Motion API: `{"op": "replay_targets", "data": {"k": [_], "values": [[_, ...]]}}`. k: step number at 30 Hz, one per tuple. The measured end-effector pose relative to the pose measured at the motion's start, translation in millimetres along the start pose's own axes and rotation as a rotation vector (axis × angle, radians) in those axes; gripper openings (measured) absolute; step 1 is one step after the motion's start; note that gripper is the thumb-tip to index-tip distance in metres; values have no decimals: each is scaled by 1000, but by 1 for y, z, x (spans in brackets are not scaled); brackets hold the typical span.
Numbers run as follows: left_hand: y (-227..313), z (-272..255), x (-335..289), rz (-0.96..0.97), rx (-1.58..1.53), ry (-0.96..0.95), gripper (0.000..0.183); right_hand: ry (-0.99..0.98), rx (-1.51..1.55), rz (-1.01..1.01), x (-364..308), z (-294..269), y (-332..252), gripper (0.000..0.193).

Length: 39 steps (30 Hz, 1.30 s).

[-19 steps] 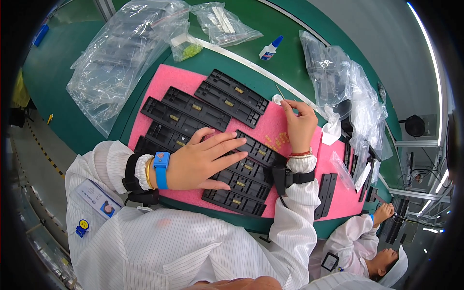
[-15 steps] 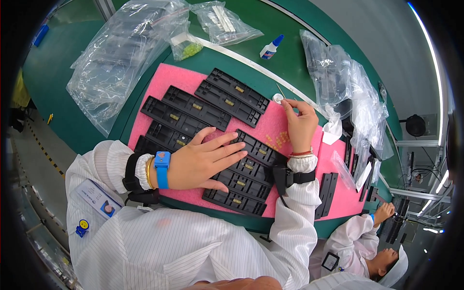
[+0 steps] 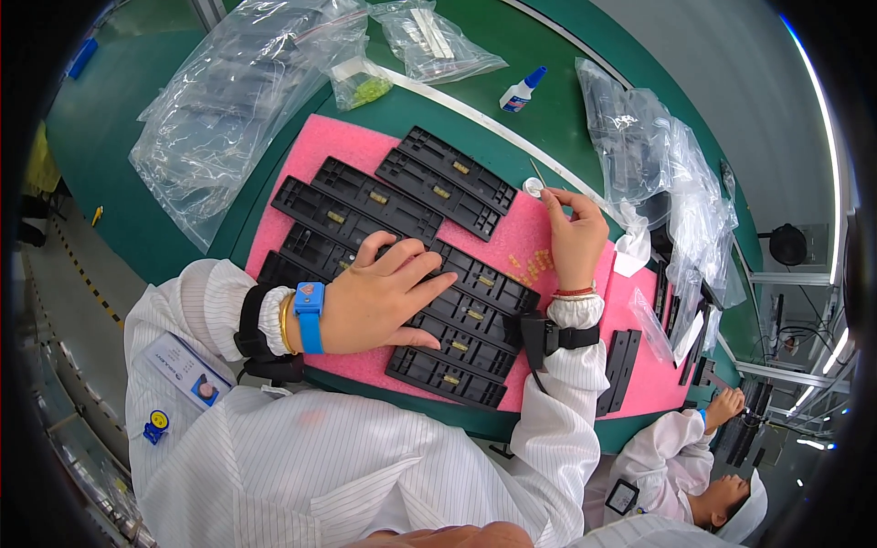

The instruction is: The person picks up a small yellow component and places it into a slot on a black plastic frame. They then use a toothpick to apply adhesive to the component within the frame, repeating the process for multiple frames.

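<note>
Several long black plastic parts (image 3: 448,192) lie in slanting rows on a pink foam mat (image 3: 320,137), each with a small yellowish piece near its middle. Over the middle of these rows rests my left hand (image 3: 379,292), fingers apart and slightly bent, holding nothing. My right hand (image 3: 575,239) is closed in a pinch at the mat's far edge. Between its thumb and forefinger is a thin stick (image 3: 537,170), beside a small round white dish (image 3: 533,186). Small yellow pieces (image 3: 530,267) are scattered on the mat just left of my right wrist.
Clear plastic bags (image 3: 247,100) lie at the far left, more bags (image 3: 630,137) at the right. A small white bottle with a blue cap (image 3: 523,89) stands beyond the mat. Narrow black strips (image 3: 619,370) lie on the right. A co-worker (image 3: 671,447) sits at lower right.
My left hand's fingers have drawn in and bent more, uncovering part of the black parts. My right hand stays pinched by the white dish. The whole view has shifted slightly.
</note>
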<state>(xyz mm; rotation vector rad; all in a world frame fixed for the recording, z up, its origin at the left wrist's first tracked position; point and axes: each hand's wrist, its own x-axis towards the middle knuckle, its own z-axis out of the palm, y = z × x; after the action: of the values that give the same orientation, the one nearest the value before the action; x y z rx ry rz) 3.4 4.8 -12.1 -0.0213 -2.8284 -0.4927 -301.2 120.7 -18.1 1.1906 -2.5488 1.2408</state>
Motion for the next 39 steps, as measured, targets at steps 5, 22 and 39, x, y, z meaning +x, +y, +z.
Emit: {"op": "replay_targets", "data": {"k": [5,22,39], "values": [[-1,-3,1,81,2,-52,85,26,34,15,0,2,4,15],[-4,0,0,85,-26,-141,90,123,404,-51,-87,-68,-53,8],[1,-6,6,41,-43,-219,90,122,-132,-548,-122,-76,-45,21]]}}
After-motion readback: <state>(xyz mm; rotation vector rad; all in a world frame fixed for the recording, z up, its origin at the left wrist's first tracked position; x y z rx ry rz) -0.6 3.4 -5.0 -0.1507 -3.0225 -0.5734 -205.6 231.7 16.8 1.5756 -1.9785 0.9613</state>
